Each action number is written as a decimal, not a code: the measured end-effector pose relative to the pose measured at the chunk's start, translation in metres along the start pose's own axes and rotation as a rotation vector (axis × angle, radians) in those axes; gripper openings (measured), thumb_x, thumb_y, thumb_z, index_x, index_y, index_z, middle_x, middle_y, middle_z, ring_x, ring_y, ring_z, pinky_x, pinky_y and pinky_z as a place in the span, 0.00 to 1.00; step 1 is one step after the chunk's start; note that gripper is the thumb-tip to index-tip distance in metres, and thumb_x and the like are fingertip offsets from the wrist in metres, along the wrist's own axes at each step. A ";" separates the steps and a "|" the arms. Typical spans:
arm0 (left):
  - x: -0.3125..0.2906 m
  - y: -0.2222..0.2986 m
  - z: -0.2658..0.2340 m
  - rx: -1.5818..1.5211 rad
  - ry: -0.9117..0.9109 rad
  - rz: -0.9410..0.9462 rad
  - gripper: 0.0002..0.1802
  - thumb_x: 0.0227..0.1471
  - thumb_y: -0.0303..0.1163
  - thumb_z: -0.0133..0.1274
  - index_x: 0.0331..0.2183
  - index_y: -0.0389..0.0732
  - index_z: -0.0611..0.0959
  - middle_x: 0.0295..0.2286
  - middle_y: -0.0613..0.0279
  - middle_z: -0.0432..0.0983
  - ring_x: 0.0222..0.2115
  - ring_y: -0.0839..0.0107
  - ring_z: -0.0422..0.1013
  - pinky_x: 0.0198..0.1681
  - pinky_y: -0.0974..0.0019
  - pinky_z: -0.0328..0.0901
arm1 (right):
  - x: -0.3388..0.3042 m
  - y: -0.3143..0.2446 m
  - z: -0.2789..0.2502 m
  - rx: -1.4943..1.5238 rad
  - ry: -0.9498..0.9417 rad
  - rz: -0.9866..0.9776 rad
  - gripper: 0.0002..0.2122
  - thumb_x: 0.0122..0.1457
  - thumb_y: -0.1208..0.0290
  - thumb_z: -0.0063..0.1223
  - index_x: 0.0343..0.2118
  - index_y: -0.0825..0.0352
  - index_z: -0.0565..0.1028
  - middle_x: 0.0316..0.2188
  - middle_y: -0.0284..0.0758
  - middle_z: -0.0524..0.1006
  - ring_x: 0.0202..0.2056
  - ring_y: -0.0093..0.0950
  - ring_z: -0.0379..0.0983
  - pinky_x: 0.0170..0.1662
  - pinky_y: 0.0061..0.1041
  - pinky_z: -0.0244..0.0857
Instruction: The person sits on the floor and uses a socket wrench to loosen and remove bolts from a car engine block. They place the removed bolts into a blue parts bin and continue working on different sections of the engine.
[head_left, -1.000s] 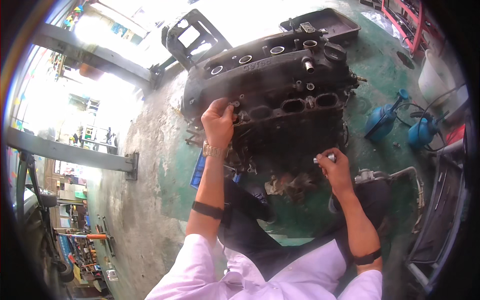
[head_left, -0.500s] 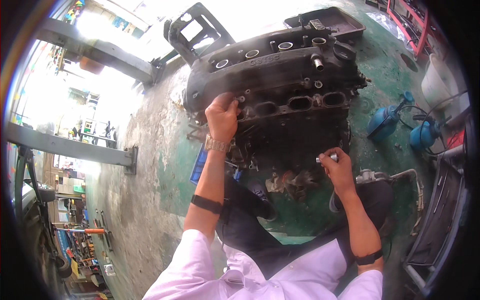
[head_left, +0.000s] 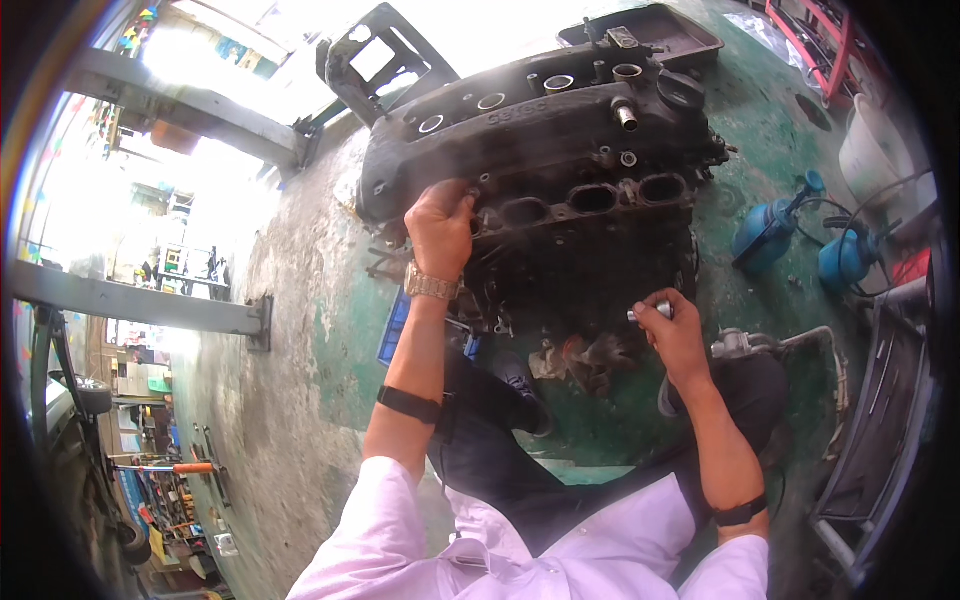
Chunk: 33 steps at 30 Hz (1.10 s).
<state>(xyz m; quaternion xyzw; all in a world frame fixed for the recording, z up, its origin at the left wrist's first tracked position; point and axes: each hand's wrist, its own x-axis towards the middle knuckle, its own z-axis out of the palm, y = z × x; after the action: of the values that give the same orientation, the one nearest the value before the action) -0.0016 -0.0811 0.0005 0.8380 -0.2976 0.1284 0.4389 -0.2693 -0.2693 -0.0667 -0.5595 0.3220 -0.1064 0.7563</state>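
A black, dirty car engine [head_left: 460,140] stands on the floor before me, with round holes along its top cover and a row of oval ports on the near side. My left hand [head_left: 440,228] is at the near-left part of it, thumb and fingers pinched together beside the leftmost port. What they pinch is hidden by the fingers. Near the engine's lower right, my right hand [head_left: 677,338] is closed around a short silver cylinder, which looks like a socket [head_left: 634,315], held apart from the engine.
Dirty work gloves [head_left: 605,358] lie below the engine, and a blue crate [head_left: 395,325] is partly behind my left forearm. At right are blue spray bottles [head_left: 765,235], a white bucket [head_left: 868,160] and a metal pipe part [head_left: 745,345]. A dark pan [head_left: 695,45] sits behind the engine.
The view has shifted slightly, so the engine appears a little further left and higher. Both hands keep nearly the same places and grips.
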 end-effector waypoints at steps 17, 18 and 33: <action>-0.002 0.017 -0.003 0.104 0.021 0.082 0.12 0.43 0.20 0.57 0.35 0.36 0.85 0.28 0.51 0.78 0.28 0.60 0.76 0.33 0.62 0.69 | 0.001 0.000 -0.001 -0.040 -0.004 -0.016 0.06 0.53 0.72 0.61 0.26 0.66 0.74 0.19 0.26 0.71 0.20 0.14 0.63 0.24 0.19 0.56; -0.002 0.018 -0.004 0.150 0.023 0.123 0.12 0.44 0.20 0.57 0.35 0.35 0.84 0.28 0.53 0.79 0.27 0.64 0.76 0.32 0.64 0.70 | 0.001 0.000 -0.001 -0.054 0.003 -0.009 0.06 0.53 0.73 0.61 0.26 0.66 0.74 0.19 0.26 0.71 0.20 0.14 0.63 0.24 0.19 0.56; -0.003 0.026 -0.003 0.180 0.074 0.155 0.09 0.44 0.22 0.58 0.32 0.34 0.84 0.28 0.50 0.79 0.29 0.56 0.76 0.34 0.61 0.69 | 0.000 -0.001 -0.001 -0.054 -0.011 -0.011 0.06 0.52 0.73 0.61 0.26 0.67 0.74 0.19 0.26 0.72 0.21 0.14 0.64 0.24 0.19 0.57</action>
<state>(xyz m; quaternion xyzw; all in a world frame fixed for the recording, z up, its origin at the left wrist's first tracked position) -0.0200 -0.0885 0.0178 0.8431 -0.3323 0.2192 0.3614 -0.2698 -0.2703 -0.0659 -0.5822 0.3174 -0.0988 0.7420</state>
